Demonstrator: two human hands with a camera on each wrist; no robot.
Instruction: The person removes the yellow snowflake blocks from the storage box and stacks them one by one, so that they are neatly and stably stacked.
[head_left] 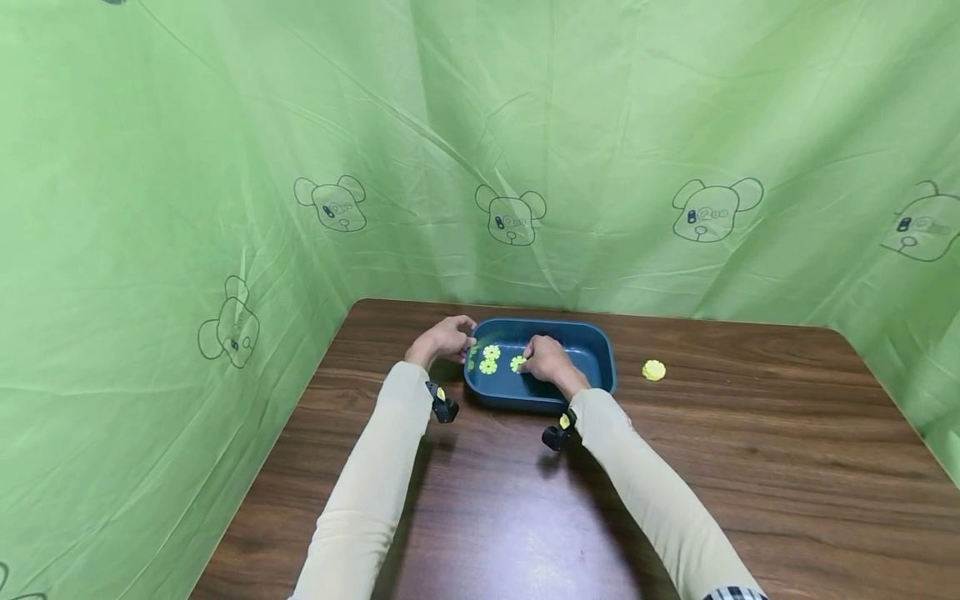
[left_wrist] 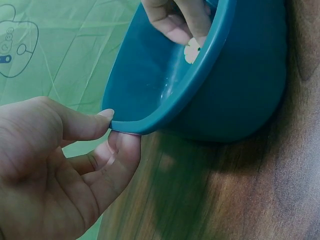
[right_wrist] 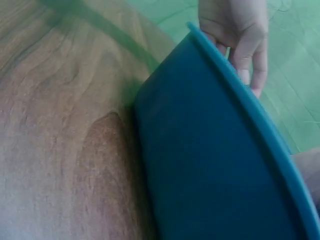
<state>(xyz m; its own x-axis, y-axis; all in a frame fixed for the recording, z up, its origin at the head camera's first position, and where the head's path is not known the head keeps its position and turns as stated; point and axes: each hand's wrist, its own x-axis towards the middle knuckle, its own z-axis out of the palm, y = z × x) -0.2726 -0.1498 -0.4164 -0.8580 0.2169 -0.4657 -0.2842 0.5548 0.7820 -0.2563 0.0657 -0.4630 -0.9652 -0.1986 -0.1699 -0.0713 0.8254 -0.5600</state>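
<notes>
A dark blue rectangular basin (head_left: 538, 403) stands on the table. My left hand (left_wrist: 60, 160) pinches its left-end rim, thumb on top and fingers beneath. Reaching inside the basin, my right hand (head_left: 549, 360) pinches the edge of a yellow flower-shaped piece (head_left: 517, 364), which also shows at its fingertips in the left wrist view. To the left of that piece, more yellow flower pieces (head_left: 489, 367) lie on the basin floor near the left end. In the right wrist view the basin's side wall (right_wrist: 195, 140) hides most of the right hand.
Right of the basin, a yellow scalloped piece (head_left: 654, 370) lies on the brown wooden table (head_left: 750, 433). A green curtain (head_left: 600, 125) with bear-head drawings hangs behind the table and along its left side. Each wrist wears a small black camera (head_left: 444, 408).
</notes>
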